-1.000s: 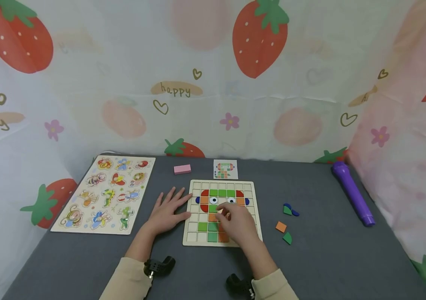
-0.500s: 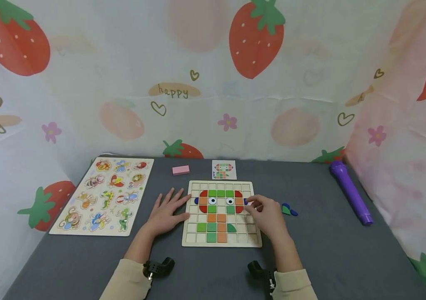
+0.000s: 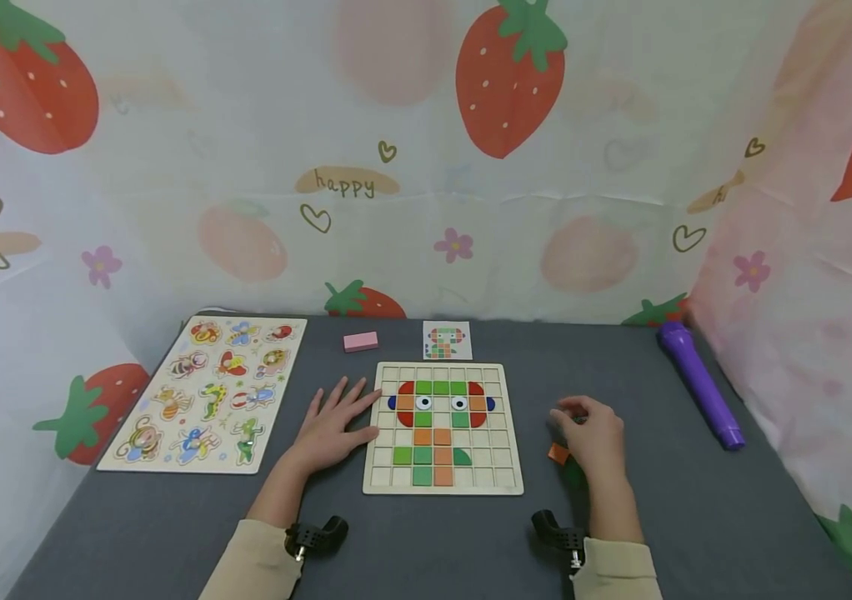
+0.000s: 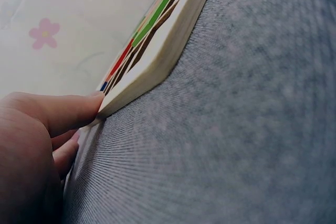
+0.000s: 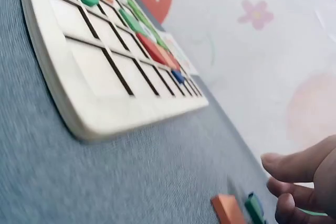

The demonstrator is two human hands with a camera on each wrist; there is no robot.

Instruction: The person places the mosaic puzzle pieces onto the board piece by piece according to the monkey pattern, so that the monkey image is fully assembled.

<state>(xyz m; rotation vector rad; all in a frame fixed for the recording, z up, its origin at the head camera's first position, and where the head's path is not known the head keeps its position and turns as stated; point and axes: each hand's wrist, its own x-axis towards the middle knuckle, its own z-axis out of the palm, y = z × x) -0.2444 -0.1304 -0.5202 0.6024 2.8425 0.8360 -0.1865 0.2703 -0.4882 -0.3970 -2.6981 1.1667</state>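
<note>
A wooden grid board (image 3: 497,487) carries coloured tiles forming a figure with two eye tiles. My left hand (image 3: 332,429) lies spread at its left side, fingertips touching the edge; the left wrist view shows the thumb (image 4: 79,111) against the board's corner. My right hand (image 3: 593,437) hovers right of the board above loose pieces. Its thumb and fingers stand apart in the right wrist view, with nothing visible between them. An orange square piece (image 3: 558,453) lies just below the fingers. A green piece (image 5: 254,208) is beside it; the hand partly hides the others.
A small picture card (image 3: 448,341) lies behind the board, with a pink block (image 3: 361,342) to its left. At left is a board of insect pictures (image 3: 204,396). A purple cylinder (image 3: 699,383) lies at far right. Printed curtains rise behind the grey table (image 3: 433,542).
My right hand has moved right, off the grid board and over to the loose pieces. A green rounded tile on the lower board is now uncovered. The left hand stays put.
</note>
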